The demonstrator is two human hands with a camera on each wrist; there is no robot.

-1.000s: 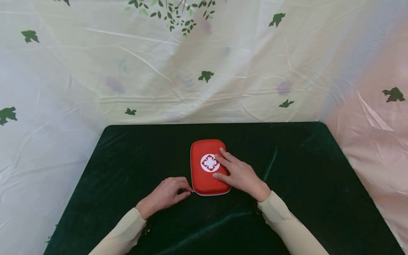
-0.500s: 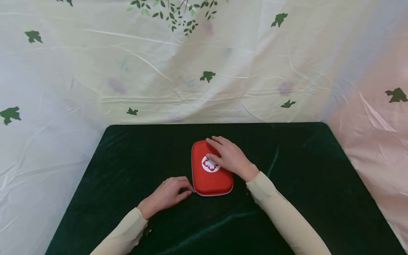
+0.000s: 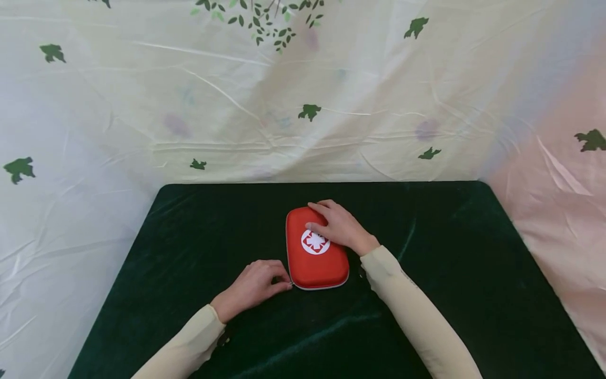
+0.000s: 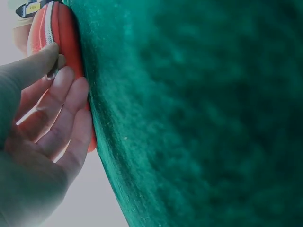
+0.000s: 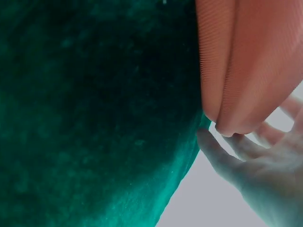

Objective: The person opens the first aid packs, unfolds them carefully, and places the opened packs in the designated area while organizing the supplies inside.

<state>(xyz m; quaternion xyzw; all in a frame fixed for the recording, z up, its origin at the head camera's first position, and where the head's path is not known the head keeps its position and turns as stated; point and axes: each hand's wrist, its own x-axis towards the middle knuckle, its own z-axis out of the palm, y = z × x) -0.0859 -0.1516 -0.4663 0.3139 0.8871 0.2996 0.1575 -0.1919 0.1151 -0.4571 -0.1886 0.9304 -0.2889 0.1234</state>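
Note:
A red first-aid case (image 3: 317,271) with a white cross emblem lies flat on the dark green cloth, just right of centre. At its near left corner, my left hand (image 3: 253,287) pinches the zipper pull (image 4: 52,73) between thumb and forefinger. The left wrist view shows the silver zipper (image 4: 49,28) running along the case's side, its teeth meshed where visible. My right hand (image 3: 341,226) holds the far right end of the case, thumb on the lid and fingers bent over the far edge. In the right wrist view, those fingers (image 5: 244,146) sit around the case's end.
Dark green velvet cloth (image 3: 213,226) covers the table, with a crease running across its near part. Behind and at both sides hangs pale fabric (image 3: 227,105) printed with green leaves and birds.
My right hand has slid from the case's right side up to its far end, fingers now bent over the edge. My left hand keeps its pinch on the zipper pull.

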